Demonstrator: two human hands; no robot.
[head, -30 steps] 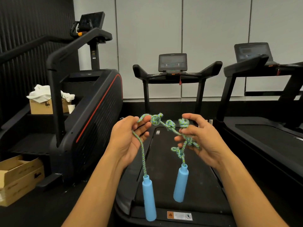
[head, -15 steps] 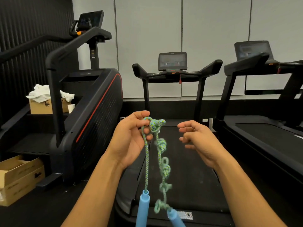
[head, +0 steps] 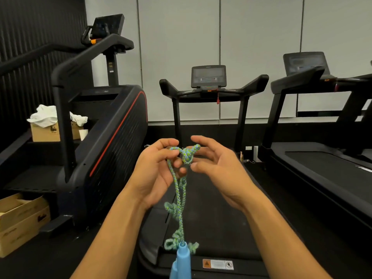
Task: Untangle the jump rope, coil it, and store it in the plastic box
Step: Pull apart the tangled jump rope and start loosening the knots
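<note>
The jump rope (head: 178,190) is a green-blue braided cord with several knots and two light blue handles (head: 181,260) that dangle at the bottom edge. My left hand (head: 155,172) pinches the cord at its top, beside a large knot (head: 187,154). My right hand (head: 213,166) is at that knot from the right, with the thumb above it and the fingers curled behind it. Both strands hang straight down between my forearms. No plastic box is in view.
I stand at the foot of a black treadmill (head: 209,198); another treadmill (head: 322,158) is on the right and a stair machine (head: 104,127) on the left. Cardboard boxes (head: 22,220) sit on the floor at the left, and one (head: 46,131) holds white cloth.
My right hand let go of the knotted strand, which dropped and now hangs from my left hand. The right hand then came back to the top knot. The handles swung lower.
</note>
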